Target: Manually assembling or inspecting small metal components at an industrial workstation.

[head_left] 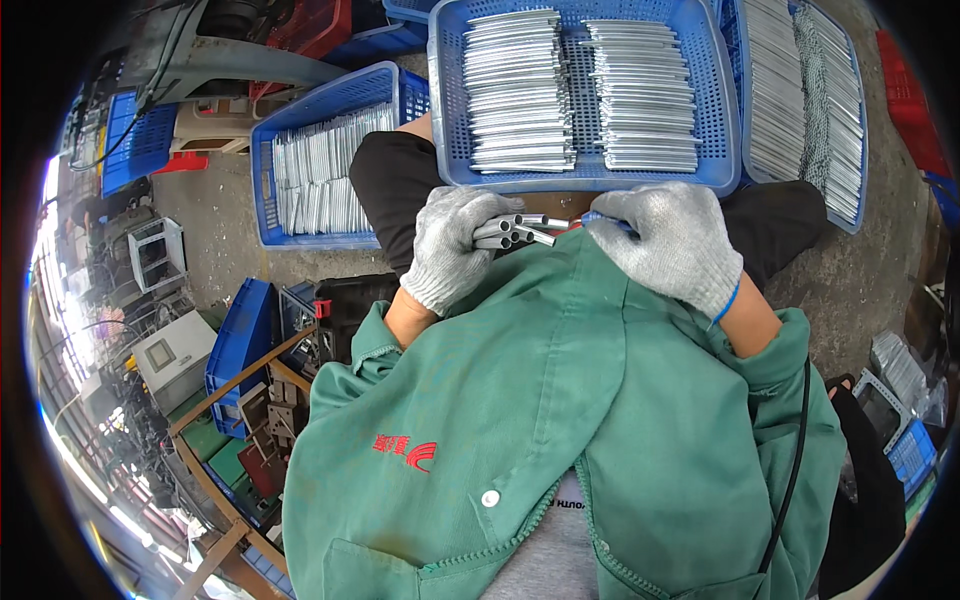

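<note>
Both my hands wear grey-white knit gloves. My left hand (448,245) is closed around a small bundle of short metal tubes (522,232), their open ends pointing right. My right hand (672,245) grips a slim blue-handled tool (606,220) between thumb and fingers; its tip points toward the tube ends, and its exact kind is unclear. Just beyond my hands, a blue plastic crate (600,184) holds two neat stacks of metal tubes (645,95). The tool tip and the tube ends are a short gap apart.
Another blue crate (262,205) with tubes stands to the left, and a third (852,222) with long rods is at the right. A machine arm (250,60) reaches in at the upper left. A grey box (172,350) and blue bin (238,340) sit lower left. A black cable (800,430) hangs by my right arm.
</note>
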`<state>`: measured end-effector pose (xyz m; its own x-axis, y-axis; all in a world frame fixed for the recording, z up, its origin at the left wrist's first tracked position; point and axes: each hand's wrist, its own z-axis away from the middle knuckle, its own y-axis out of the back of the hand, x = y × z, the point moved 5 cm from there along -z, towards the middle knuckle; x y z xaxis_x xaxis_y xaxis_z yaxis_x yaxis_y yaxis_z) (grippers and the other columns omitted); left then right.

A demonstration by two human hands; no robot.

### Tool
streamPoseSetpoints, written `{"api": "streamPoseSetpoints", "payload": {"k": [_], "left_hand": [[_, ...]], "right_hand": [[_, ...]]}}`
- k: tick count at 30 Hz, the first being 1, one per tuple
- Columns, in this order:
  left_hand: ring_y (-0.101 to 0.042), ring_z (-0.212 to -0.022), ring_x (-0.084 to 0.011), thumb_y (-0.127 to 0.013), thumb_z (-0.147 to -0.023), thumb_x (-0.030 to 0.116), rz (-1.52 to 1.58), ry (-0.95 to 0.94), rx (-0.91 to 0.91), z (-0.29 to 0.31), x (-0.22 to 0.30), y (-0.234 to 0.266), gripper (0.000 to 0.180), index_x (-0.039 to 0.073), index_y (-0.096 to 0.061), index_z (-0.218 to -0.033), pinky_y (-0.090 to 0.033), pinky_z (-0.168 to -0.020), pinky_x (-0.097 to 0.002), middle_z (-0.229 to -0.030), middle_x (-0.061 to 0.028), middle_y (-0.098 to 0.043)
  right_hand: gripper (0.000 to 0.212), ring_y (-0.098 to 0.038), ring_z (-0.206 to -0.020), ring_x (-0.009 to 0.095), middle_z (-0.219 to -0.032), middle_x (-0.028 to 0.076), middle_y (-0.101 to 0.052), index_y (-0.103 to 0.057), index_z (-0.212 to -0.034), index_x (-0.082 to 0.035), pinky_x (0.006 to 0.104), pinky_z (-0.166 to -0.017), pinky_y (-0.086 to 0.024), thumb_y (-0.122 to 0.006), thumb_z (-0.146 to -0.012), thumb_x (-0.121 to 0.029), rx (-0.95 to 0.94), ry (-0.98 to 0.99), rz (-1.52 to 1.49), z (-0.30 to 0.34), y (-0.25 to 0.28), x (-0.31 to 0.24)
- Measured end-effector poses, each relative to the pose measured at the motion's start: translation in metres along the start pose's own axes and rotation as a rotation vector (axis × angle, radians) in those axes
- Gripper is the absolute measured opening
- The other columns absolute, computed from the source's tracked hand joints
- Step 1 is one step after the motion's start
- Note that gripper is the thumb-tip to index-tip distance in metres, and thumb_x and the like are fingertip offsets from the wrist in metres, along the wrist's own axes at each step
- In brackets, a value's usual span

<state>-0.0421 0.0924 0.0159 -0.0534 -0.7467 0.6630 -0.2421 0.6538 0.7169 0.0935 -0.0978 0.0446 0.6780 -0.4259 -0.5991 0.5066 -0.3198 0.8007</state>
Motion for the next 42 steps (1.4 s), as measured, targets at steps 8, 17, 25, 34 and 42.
{"api": "streamPoseSetpoints", "payload": {"k": [8, 17, 25, 34, 42], "left_hand": [[-0.07, -0.086, -0.0234, -0.081, -0.077, 0.01, 0.025, 0.018, -0.047, 0.005, -0.007, -0.004, 0.027, 0.009, -0.078, -0.104, -0.049, -0.089, -0.0352, -0.099, -0.0014, -0.079], [-0.069, -0.085, -0.0279, -0.079, -0.081, 0.015, -0.173, 0.158, -0.086, -0.007, -0.034, -0.012, 0.025, 0.012, -0.077, -0.105, -0.05, -0.085, -0.0366, -0.094, -0.0054, -0.077], [-0.07, -0.082, -0.033, -0.072, -0.087, 0.019, -0.512, 0.237, -0.247, -0.042, -0.108, -0.076, 0.022, 0.014, -0.074, -0.108, -0.052, -0.079, -0.042, -0.093, -0.0067, -0.076], [-0.07, -0.08, -0.0326, -0.072, -0.087, 0.013, -0.359, 0.191, -0.228, -0.042, -0.101, -0.062, 0.023, 0.014, -0.074, -0.11, -0.052, -0.073, -0.0441, -0.09, -0.0074, -0.075], [-0.068, -0.077, -0.0284, -0.074, -0.087, 0.008, -0.057, 0.205, -0.291, -0.029, -0.058, -0.025, 0.025, 0.012, -0.076, -0.113, -0.053, -0.073, -0.0396, -0.095, -0.008, -0.077]], "right_hand": [[0.025, -0.064, -0.05, 0.025, -0.064, 0.008, -0.072, -0.083, -0.086, -0.01, 0.0356, -0.05, -0.05, -0.067, -0.088, -0.03, -0.07, -0.041, -0.012, 0.005, -0.009, 0.006], [0.025, -0.065, -0.051, 0.028, -0.066, 0.009, -0.074, -0.084, -0.092, -0.012, 0.0365, -0.05, -0.051, -0.068, -0.089, -0.031, -0.059, -0.244, 0.011, -0.007, -0.012, 0.021], [0.027, -0.065, -0.051, 0.029, -0.065, 0.011, -0.073, -0.083, -0.1, -0.009, 0.037, -0.053, -0.051, -0.071, -0.09, -0.032, 0.06, -0.273, 0.022, 0.004, -0.025, 0.041], [0.027, -0.064, -0.051, 0.03, -0.067, 0.011, -0.074, -0.083, -0.1, -0.01, 0.0383, -0.052, -0.051, -0.07, -0.091, -0.032, 0.074, -0.268, 0.06, 0.008, -0.018, 0.039], [0.023, -0.063, -0.052, 0.027, -0.068, 0.01, -0.074, -0.084, -0.098, -0.008, 0.0366, -0.054, -0.049, -0.073, -0.089, -0.026, 0.097, -0.198, -0.015, 0.006, 0.001, 0.011]]}}
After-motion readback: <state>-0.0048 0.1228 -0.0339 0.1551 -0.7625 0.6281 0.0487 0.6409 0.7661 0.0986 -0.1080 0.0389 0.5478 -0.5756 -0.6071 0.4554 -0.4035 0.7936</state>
